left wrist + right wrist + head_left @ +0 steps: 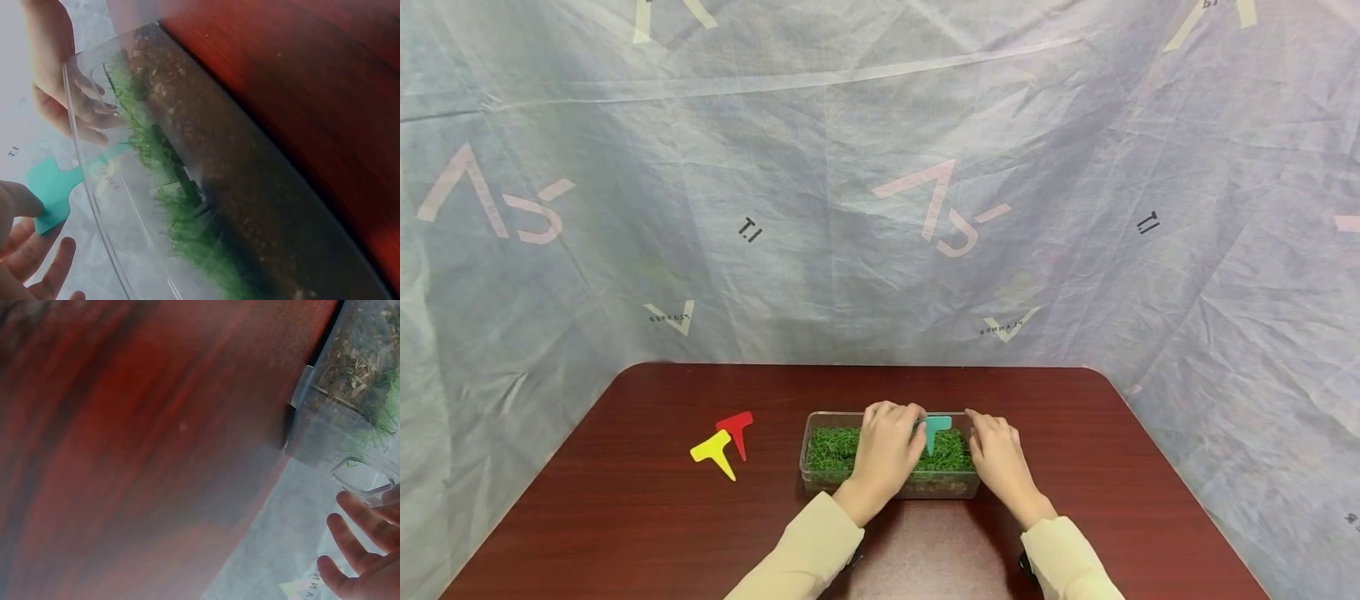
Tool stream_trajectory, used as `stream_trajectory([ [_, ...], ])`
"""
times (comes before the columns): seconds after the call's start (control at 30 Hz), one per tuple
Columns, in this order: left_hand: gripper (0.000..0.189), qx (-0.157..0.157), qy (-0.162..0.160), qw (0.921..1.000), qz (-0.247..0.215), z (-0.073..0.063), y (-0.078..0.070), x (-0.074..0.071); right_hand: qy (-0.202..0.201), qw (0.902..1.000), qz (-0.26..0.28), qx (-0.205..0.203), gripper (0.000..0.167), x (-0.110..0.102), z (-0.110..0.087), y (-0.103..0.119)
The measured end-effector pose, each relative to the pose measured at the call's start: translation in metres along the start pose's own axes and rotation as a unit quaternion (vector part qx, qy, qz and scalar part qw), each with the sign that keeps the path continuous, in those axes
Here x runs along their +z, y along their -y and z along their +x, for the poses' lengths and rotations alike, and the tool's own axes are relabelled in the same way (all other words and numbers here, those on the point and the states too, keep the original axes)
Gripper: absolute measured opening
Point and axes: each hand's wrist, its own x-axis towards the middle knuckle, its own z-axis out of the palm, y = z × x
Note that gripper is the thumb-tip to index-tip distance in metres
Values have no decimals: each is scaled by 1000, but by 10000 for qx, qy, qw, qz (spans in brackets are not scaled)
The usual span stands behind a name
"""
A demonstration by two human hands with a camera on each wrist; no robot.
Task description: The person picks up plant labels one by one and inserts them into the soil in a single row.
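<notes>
A clear plastic box (925,485) of soil topped with green grass (833,450) stands on the table. Above the grass, my left hand (886,442) pinches the wide head of a teal T-shaped plant label (937,423) between thumb and fingers. In the left wrist view, the stem of the teal label (51,190) points into the box toward the grass. My right hand (997,450) is at the box's right end. The right wrist view shows its fingers (350,540) spread and fairly straight, right beside the oval handle opening (362,476).
Left of the box, a red plant label (735,427) and a yellow plant label (709,450) lie close together on the dark red wooden table (625,508). A grey printed cloth (790,275) hangs behind the table and along its sides.
</notes>
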Motion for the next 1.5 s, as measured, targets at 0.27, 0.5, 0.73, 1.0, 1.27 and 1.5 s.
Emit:
stream_trajectory([
  [0.27,5,208,-139,9995,190,4,-4,7,120,9999,49,64,33,-1,0,1],
  [0.5,5,291,-114,9991,282,5,-6,12,144,9999,15,60,33,-1,0,0],
  [0.73,4,279,29,9988,395,4,-6,17,88,10000,-41,-1,32,0,0,0],
  [1.0,5,213,201,9992,263,1,-5,21,81,10000,-45,-16,33,0,0,-1],
  [1.27,7,125,471,9986,221,-2,-4,24,125,9999,-34,-2,33,1,0,-2],
  [1.5,8,82,471,9987,201,0,-3,24,65,10000,-27,-39,33,2,-1,-2],
])
